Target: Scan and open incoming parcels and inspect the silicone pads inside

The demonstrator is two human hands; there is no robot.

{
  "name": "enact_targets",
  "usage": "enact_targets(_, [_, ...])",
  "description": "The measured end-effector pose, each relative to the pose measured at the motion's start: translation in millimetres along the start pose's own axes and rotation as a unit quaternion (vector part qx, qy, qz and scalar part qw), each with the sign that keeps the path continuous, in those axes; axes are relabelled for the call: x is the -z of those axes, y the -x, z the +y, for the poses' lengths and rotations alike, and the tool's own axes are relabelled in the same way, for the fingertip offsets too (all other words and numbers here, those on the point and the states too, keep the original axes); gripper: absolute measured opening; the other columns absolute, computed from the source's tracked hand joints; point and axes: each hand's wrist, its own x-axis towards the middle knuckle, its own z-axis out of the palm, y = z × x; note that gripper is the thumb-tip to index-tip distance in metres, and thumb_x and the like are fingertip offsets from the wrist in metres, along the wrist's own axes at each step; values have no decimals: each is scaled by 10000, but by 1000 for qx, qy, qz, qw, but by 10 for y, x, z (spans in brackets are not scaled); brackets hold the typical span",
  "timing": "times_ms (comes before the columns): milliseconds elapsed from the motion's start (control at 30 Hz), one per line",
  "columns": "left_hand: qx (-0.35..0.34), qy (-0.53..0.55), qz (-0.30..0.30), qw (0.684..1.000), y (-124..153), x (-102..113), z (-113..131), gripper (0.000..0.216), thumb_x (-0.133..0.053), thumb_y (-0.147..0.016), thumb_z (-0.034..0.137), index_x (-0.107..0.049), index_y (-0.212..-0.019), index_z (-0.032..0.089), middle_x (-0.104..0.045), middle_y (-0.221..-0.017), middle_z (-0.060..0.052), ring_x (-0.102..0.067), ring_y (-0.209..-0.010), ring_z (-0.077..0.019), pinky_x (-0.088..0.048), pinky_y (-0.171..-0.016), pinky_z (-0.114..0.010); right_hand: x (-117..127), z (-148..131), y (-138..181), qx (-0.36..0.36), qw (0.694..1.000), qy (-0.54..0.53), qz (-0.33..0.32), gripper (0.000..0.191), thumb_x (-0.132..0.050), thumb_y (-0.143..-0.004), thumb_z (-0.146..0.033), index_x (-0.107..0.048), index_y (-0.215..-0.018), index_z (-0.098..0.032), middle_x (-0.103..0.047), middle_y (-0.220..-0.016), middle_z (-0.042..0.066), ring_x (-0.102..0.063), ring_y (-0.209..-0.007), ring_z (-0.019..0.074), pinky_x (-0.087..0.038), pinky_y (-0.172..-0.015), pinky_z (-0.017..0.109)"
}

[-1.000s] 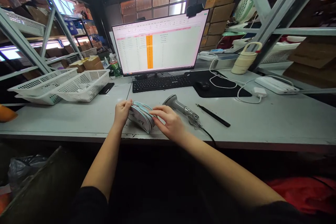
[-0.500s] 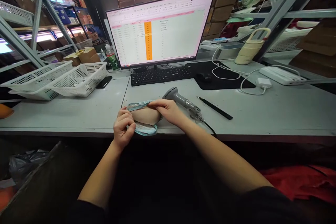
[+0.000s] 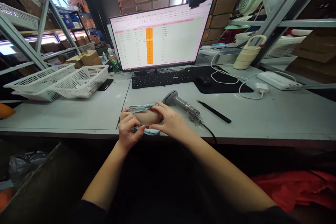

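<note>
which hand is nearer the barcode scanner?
Right. The right hand sits just beside the barcode scanner, on the pouch; the left hand grips the pouch's far side.

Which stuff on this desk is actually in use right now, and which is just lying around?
In use: pouch, held by left hand and right hand.
Lying about: scanner, pen, keyboard, mouse, baskets, phone, bottle.

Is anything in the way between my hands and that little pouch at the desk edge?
Nothing visible. Left hand and right hand both grip the pouch directly; the barcode scanner lies just beyond the right hand, not between them.
</note>
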Motion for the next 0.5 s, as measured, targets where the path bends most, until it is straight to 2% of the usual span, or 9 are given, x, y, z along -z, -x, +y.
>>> enact_targets(100, [1, -7, 9, 1000, -58, -46, 6, 276, -621, -907, 371, -544, -690, 218, -546, -665, 1, -534, -791, -204, -413, -958, -463, 38, 14, -76, 19, 999, -16, -30, 431, -778, -770, -462, -663, -1128, -250, -593, -1338, 78, -634, -1110, 251, -543, -887, 378])
enact_targets(167, [-5, -4, 2, 1000, -99, -52, 0, 234, -601, -920, 358, -573, -733, 221, -590, -698, -6, -571, -845, -216, -414, -961, -458, 87, 11, -109, 7, 998, 22, -63, 364, -740, -793, -503, -678, -1028, -231, -643, -1201, 75, -656, -992, 245, -550, -812, 378])
enact_targets(233, [-17, -2, -21, 1000, -123, -31, -8, 209, -571, -935, 342, -588, -764, 223, -624, -727, -9, -605, -890, -220, -402, -991, -461, 143, 9, -112, 9, 994, 80, -78, 369, -722, -796, -536, -694, -967, -210, -646, -1204, 104, -641, -1032, 296, -542, -834, 432])
enact_targets(300, [-19, -8, -60, 998, -121, 5, -21, 207, -560, -941, 333, -585, -769, 220, -646, -751, -10, -628, -918, -218, -387, -1025, -457, 190, 23, -88, 30, 991, 112, -67, 351, -733, -793, -515, -709, -928, -192, -600, -1328, 141, -588, -1160, 360, -509, -919, 496])
enact_targets(400, [9, -36, -109, 993, -82, 50, -46, 295, -531, -960, 373, -549, -713, 214, -620, -706, -8, -619, -824, -200, -424, -968, -413, 216, 76, -40, 76, 995, 17, -60, 161, -739, -818, -330, -712, -893, -190, -533, -1437, 134, -532, -1279, 330, -469, -1013, 467])
enact_targets(467, [26, -60, -110, 992, -55, 58, -60, 409, -474, -978, 456, -503, -649, 215, -560, -640, -9, -561, -713, -191, -445, -858, -384, 196, 111, -14, 110, 986, -96, -82, 25, -700, -839, -211, -703, -840, -186, -552, -1411, 124, -523, -1310, 275, -485, -1005, 408])
enact_targets(500, [35, -67, -101, 992, -46, 57, -64, 457, -439, -984, 497, -483, -626, 216, -538, -622, -11, -532, -680, -190, -441, -806, -373, 177, 121, -2, 126, 979, -135, -85, 30, -683, -845, -179, -702, -822, -184, -550, -1409, 124, -512, -1326, 262, -488, -1006, 399])
